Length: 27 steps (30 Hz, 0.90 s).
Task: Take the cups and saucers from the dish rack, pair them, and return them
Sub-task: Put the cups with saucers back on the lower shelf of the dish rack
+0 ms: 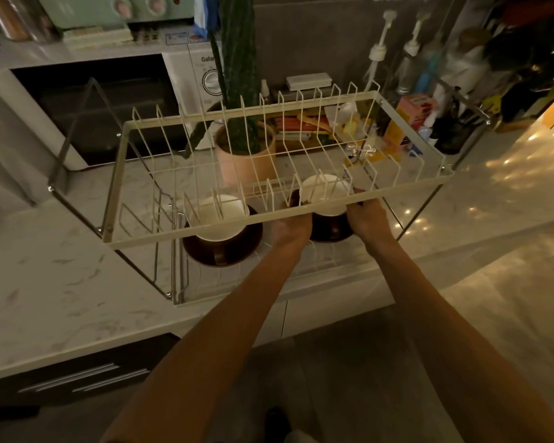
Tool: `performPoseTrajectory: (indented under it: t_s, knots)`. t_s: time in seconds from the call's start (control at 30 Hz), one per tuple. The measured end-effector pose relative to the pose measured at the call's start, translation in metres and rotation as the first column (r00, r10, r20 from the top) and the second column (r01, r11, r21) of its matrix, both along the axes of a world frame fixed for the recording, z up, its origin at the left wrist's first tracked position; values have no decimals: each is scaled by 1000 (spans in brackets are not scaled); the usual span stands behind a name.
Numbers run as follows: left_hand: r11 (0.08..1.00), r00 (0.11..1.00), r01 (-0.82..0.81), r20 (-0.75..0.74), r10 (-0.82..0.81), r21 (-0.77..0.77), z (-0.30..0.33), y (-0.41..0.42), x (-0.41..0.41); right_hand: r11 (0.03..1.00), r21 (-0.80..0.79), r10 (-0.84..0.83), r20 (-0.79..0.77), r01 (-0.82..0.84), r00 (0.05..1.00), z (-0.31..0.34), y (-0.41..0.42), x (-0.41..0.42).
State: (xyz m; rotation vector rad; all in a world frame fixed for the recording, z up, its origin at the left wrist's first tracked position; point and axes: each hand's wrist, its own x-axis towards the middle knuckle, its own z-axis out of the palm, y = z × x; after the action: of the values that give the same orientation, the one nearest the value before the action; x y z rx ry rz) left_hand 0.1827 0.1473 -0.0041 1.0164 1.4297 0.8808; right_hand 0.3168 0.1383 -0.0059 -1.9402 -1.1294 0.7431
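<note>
A cream wire dish rack stands on the marble counter, its upper tier bare. Under that tier, on the lower level, a white cup sits on a dark brown saucer at the left. To its right a second white cup rests on another dark saucer. My left hand grips this saucer's left edge and my right hand grips its right edge. The upper tier's front rail hides my fingertips and part of both cups.
A pink pot with a tall green plant stands behind the rack. A white microwave is at the back left. Bottles, boxes and packets crowd the back right. The counter's front edge runs below the rack.
</note>
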Motion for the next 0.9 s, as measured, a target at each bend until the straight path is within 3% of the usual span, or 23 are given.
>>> performPoseTrajectory:
  t_s: [0.07, 0.3, 0.63, 0.7, 0.8, 0.9]
  knots:
    - [998, 999, 34, 7, -34, -57, -4, 3, -2, 1000, -10, -3, 3, 3, 1000, 0, 1, 0]
    - [997, 997, -71, -7, 71, -29, -13, 3, -4, 1000, -15, 8, -9, -8, 1000, -1, -4, -4]
    - [998, 982, 60, -180, -57, 12, -16, -5, -14, 999, -22, 44, 22, -43, 999, -2, -9, -5]
    - [989, 959, 126, -263, -102, 76, -7, -10, -19, 999, 17, 47, 102, -49, 994, 4, -11, -8]
    - [935, 937, 219, -328, -122, 278, 9, -24, -37, 979, 176, 34, 363, -105, 931, 12, -16, -20]
    - [730, 863, 370, -503, -41, 575, 22, -43, -61, 948, 235, 62, 523, -214, 850, 21, -25, -44]
